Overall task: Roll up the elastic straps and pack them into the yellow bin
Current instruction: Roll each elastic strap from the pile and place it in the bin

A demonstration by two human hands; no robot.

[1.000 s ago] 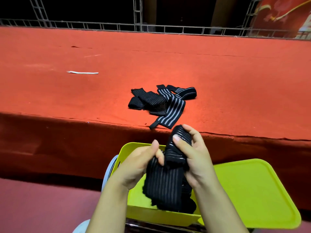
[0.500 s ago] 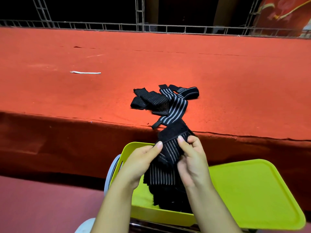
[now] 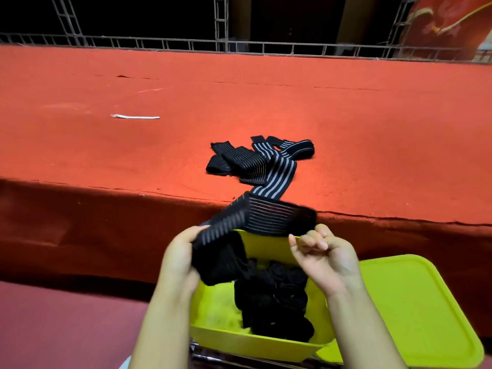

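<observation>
Surface: red carpeted platform (image 3: 346,123), front edge dropping to a darker red face; metal truss railing (image 3: 239,47) along far edge, dark room beyond. White strip (image 3: 135,117) lies far left on carpet. Loose pile of straps (image 3: 255,161) sits near platform edge, centre. Left hand (image 3: 178,259) grips one end of a black striped strap (image 3: 266,217), fingers curled round it; right hand (image 3: 323,259) pinches other end, strap held above yellow bin (image 3: 239,339). Rolled straps (image 3: 277,296) inside bin. Yellow lid (image 3: 415,310) just beside bin, right.
</observation>
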